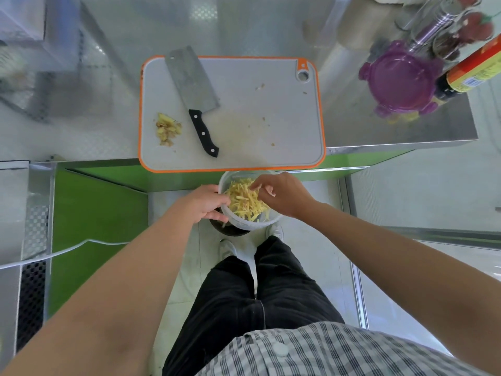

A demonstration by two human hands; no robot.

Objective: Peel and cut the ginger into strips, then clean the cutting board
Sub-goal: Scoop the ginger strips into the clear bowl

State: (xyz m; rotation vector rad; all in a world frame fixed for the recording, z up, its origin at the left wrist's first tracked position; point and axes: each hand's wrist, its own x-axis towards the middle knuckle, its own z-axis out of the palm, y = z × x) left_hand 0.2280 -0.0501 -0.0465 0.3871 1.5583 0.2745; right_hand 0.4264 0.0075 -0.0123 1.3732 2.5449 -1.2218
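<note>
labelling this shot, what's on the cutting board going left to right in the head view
pile of ginger peel scraps → cleaver with its black handle toward the person → hanging hole at the orange corner tab of the cutting board

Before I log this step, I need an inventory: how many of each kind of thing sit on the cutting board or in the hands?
Cleaver: 1, lying on the cutting board
Pile of ginger peelings: 1, left of the cleaver's handle
Clear tub of ginger strips: 1, held by the left hand, the right hand over the strips
Total: 3
</note>
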